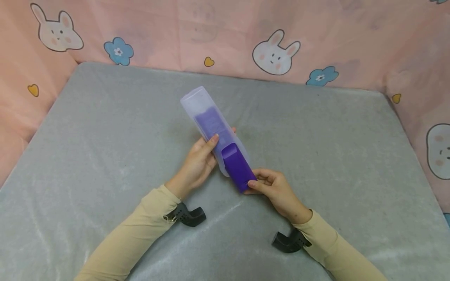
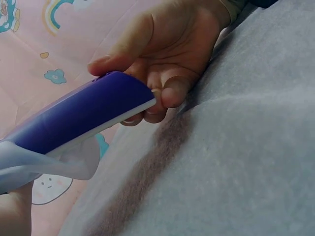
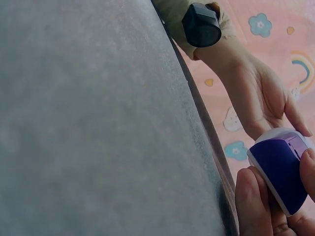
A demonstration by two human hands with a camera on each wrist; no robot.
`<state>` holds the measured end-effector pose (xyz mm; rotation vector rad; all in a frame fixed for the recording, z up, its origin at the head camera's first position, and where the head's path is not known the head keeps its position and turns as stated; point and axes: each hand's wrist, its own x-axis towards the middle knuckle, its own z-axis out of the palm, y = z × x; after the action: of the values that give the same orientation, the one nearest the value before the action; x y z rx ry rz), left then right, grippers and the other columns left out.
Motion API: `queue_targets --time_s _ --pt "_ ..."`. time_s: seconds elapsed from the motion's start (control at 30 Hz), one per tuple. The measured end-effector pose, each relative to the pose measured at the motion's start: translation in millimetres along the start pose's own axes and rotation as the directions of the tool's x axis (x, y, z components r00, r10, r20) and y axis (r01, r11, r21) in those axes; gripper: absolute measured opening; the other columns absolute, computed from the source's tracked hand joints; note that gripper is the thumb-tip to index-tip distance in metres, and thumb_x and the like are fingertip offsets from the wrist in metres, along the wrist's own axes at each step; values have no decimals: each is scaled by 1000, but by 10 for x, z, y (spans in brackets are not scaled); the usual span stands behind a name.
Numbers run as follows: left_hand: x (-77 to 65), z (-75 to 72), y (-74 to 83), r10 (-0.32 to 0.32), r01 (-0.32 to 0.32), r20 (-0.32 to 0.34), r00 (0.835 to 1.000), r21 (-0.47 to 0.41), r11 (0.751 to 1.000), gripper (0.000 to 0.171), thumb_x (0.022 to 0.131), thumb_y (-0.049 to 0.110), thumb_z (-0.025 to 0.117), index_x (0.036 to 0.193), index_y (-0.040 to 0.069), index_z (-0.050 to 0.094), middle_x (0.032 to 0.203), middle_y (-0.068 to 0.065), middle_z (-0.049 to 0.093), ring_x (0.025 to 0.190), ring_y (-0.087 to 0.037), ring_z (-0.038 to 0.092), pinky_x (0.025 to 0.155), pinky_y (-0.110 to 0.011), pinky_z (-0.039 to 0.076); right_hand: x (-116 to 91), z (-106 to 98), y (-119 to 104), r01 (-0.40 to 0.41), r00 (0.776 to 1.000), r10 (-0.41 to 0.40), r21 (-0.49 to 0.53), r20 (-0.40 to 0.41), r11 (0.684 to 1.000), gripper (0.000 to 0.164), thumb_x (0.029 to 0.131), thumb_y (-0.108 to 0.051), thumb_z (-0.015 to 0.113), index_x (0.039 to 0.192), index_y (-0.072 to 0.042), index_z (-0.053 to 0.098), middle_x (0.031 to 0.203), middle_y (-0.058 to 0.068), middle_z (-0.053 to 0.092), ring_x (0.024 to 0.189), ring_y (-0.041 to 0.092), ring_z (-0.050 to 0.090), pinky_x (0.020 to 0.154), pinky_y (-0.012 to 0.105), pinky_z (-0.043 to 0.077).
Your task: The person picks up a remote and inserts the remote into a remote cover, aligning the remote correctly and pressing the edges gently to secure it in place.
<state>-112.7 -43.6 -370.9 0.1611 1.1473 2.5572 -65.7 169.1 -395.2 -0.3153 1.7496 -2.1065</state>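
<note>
A long translucent plastic case (image 1: 197,102) slants above the middle of the table, its far end up and to the left. From its near end sticks out a glossy purple piece (image 1: 240,167) with a white underside (image 2: 106,123); a paler purple shape shows through the case wall. My left hand (image 1: 197,162) grips the case around its middle, thumb on top and fingers beneath. With thumb and fingers, my right hand (image 1: 275,189) pinches the near end of the purple piece. In the right wrist view the purple end (image 3: 279,169) lies between thumb and fingers.
A grey cloth (image 1: 105,136) covers the table. Pink curtain (image 1: 158,31) with rabbits and flowers hangs along the back and both sides. Black wrist mounts (image 1: 190,215) sit on both sleeved forearms, near the cloth.
</note>
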Motion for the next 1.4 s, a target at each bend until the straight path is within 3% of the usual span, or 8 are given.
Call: queue_targets --time_s 0.23,0.6,0.93,1.13,1.4 --pt "-9 26 -19 -12 12 -12 1000 11 1000 46 103 8 30 146 -3 20 147 -26 31 135 -28 33 111 -33 29 -1 7 1 -3 1000 3 2 -17 1000 18 89 1 62 106 7 60 92 4 70 82 18 68 73 38 58" --pt "-33 57 -62 -21 22 -10 1000 35 999 45 103 8 32 145 -5 23 146 -24 33 134 -28 35 110 -33 31 -7 17 0 -24 999 23 -23 -47 999 31 90 -1 61 110 22 53 93 4 70 78 18 69 74 38 57" --pt "-30 59 13 -52 53 -39 998 30 998 43 103 9 34 143 -6 26 143 -26 37 130 -29 41 107 -35 35 -3 19 -15 -15 1000 16 35 -18 999 9 91 1 59 99 0 63 90 6 70 78 19 68 72 38 58" --pt "-26 52 112 -5 7 -50 999 31 999 41 102 8 34 139 -9 30 139 -30 39 120 -25 52 105 -38 38 -1 11 -25 25 999 -28 70 36 997 10 89 3 61 98 -1 62 87 7 70 79 19 69 73 36 58" --pt "-27 42 104 -20 20 -30 999 31 999 42 102 6 34 141 -9 27 141 -29 36 129 -31 42 107 -36 35 -7 -5 1 39 998 -43 77 53 996 11 89 6 58 96 -1 63 86 9 71 78 19 69 72 35 58"
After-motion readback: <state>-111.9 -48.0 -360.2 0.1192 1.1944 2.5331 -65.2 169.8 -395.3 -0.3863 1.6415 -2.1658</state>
